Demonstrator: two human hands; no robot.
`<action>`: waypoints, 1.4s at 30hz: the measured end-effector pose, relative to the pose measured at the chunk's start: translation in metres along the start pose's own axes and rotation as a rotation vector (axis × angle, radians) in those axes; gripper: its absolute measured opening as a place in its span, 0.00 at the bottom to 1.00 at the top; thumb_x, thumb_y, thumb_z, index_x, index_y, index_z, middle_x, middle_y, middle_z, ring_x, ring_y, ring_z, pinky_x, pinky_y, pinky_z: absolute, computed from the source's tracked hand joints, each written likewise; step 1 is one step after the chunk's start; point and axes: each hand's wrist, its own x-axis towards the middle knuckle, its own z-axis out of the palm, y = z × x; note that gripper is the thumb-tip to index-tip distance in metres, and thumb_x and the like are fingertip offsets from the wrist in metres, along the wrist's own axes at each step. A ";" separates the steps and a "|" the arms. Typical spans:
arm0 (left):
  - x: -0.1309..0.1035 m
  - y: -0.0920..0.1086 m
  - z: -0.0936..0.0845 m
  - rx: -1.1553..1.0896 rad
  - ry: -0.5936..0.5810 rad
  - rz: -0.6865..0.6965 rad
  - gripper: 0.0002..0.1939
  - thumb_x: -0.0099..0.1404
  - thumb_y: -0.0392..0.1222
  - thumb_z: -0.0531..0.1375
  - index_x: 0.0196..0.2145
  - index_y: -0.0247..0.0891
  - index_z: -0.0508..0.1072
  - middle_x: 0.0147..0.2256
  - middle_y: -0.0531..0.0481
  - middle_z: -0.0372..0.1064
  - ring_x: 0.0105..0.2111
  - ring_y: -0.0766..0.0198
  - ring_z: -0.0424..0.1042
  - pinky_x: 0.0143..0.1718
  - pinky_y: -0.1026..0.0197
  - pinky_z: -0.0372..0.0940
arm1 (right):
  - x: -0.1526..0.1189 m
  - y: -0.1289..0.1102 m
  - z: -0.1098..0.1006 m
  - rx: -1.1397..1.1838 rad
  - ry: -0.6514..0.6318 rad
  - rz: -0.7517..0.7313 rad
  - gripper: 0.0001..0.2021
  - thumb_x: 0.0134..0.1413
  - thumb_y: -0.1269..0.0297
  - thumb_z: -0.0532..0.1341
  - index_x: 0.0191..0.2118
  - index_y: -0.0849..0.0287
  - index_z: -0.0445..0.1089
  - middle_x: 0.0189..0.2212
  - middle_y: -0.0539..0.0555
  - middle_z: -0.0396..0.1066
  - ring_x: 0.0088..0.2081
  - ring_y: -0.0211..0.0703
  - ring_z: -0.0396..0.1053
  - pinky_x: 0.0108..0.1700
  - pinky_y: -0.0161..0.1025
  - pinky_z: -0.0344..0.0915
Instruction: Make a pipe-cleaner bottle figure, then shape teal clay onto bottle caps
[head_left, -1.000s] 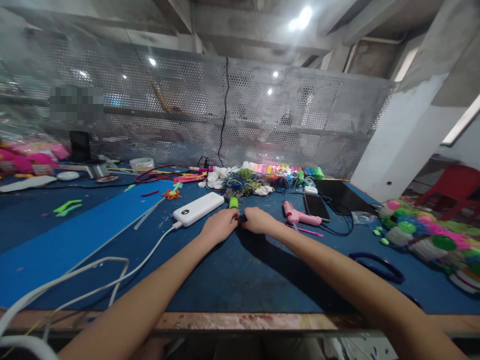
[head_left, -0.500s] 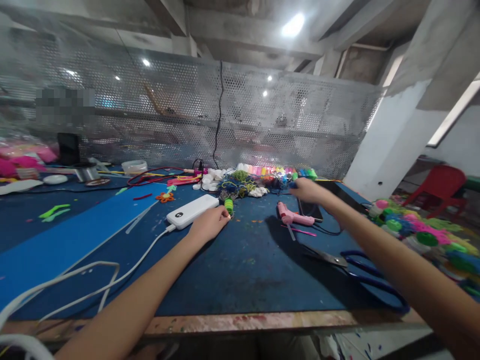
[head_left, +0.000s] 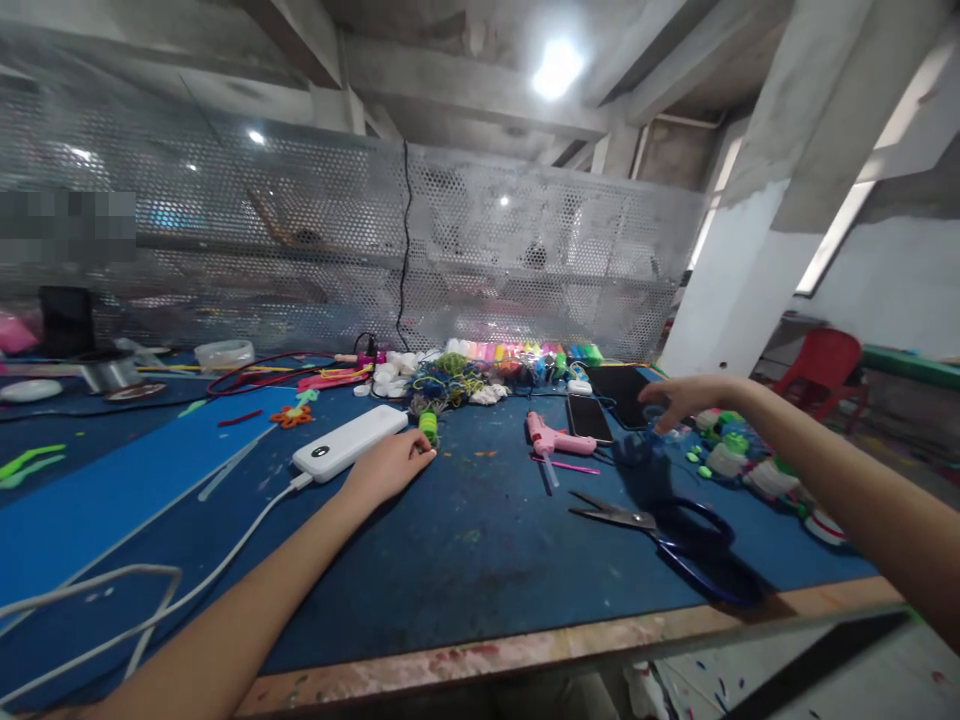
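My left hand (head_left: pixel 388 466) rests on the blue tabletop (head_left: pixel 457 570) beside the white power bank (head_left: pixel 351 442) and a lime-green banded piece (head_left: pixel 427 427); my right hand (head_left: pixel 694 398) hovers, fingers (head_left: pixel 671 393) spread, beyond the blue-handled scissors (head_left: pixel 643 520).

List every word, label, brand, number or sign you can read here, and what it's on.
No text can be read.
White power bank: marks on its round dark display are too small to read.
Green-banded piece near the left hand: no readable text.
Pink glue gun: none readable.
Phone: dark screen, none readable.
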 end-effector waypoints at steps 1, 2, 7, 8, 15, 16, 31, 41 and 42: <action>0.000 0.000 0.000 0.000 -0.001 0.001 0.12 0.63 0.47 0.53 0.36 0.40 0.72 0.28 0.50 0.71 0.29 0.61 0.70 0.26 0.63 0.54 | 0.004 -0.005 -0.002 -0.013 -0.067 -0.043 0.25 0.22 0.72 0.74 0.37 0.57 0.77 0.37 0.60 0.76 0.38 0.48 0.74 0.39 0.39 0.67; 0.000 0.000 0.000 -0.001 -0.002 0.001 0.12 0.63 0.47 0.53 0.36 0.39 0.72 0.28 0.50 0.71 0.30 0.61 0.70 0.26 0.63 0.54 | 0.008 -0.012 -0.004 -0.037 -0.160 -0.090 0.33 0.22 0.70 0.74 0.45 0.56 0.74 0.45 0.61 0.73 0.44 0.51 0.72 0.43 0.40 0.67; 0.001 -0.002 0.001 -0.006 0.002 -0.008 0.12 0.62 0.47 0.53 0.36 0.39 0.72 0.30 0.49 0.72 0.31 0.60 0.70 0.26 0.63 0.54 | 0.038 -0.087 -0.002 -0.218 -0.313 -0.294 0.55 0.33 0.57 0.73 0.67 0.54 0.44 0.65 0.63 0.43 0.63 0.58 0.52 0.58 0.45 0.58; 0.001 -0.003 0.002 -0.008 0.004 -0.009 0.12 0.62 0.47 0.54 0.36 0.40 0.73 0.30 0.49 0.72 0.31 0.60 0.71 0.27 0.63 0.55 | 0.044 -0.108 0.004 -0.208 -0.305 -0.349 0.57 0.32 0.57 0.73 0.67 0.54 0.42 0.66 0.64 0.40 0.64 0.60 0.49 0.59 0.45 0.56; -0.003 -0.003 0.002 -0.009 0.016 -0.009 0.10 0.62 0.44 0.55 0.34 0.39 0.74 0.31 0.47 0.74 0.33 0.58 0.72 0.28 0.62 0.56 | 0.072 -0.268 0.078 -0.088 -0.302 -0.608 0.64 0.23 0.59 0.76 0.67 0.47 0.37 0.68 0.60 0.28 0.64 0.68 0.43 0.60 0.49 0.54; -0.004 -0.004 0.002 -0.007 0.020 -0.011 0.10 0.61 0.43 0.55 0.34 0.39 0.74 0.31 0.47 0.74 0.33 0.58 0.72 0.28 0.62 0.57 | 0.075 -0.286 0.090 -0.084 -0.308 -0.609 0.64 0.23 0.59 0.76 0.67 0.46 0.37 0.68 0.60 0.28 0.65 0.70 0.41 0.59 0.50 0.54; 0.003 -0.011 0.003 0.067 0.039 -0.078 0.12 0.62 0.46 0.53 0.36 0.42 0.74 0.37 0.44 0.76 0.39 0.51 0.73 0.33 0.57 0.60 | 0.118 -0.339 0.139 -0.066 -0.488 -0.684 0.16 0.58 0.61 0.60 0.50 0.61 0.66 0.50 0.57 0.67 0.47 0.46 0.68 0.48 0.48 0.68; 0.023 -0.025 0.001 0.018 0.048 -0.042 0.15 0.63 0.45 0.48 0.37 0.41 0.73 0.35 0.46 0.75 0.37 0.54 0.73 0.37 0.59 0.60 | 0.140 -0.210 0.063 0.006 -0.233 -0.482 0.14 0.60 0.61 0.58 0.49 0.61 0.67 0.49 0.56 0.67 0.46 0.46 0.69 0.46 0.48 0.68; 0.024 -0.026 0.002 0.006 0.065 -0.028 0.15 0.64 0.45 0.47 0.37 0.41 0.73 0.34 0.46 0.74 0.36 0.54 0.73 0.37 0.58 0.61 | 0.141 -0.190 0.058 -0.007 -0.209 -0.443 0.14 0.60 0.61 0.57 0.49 0.60 0.67 0.49 0.56 0.67 0.46 0.46 0.68 0.46 0.47 0.68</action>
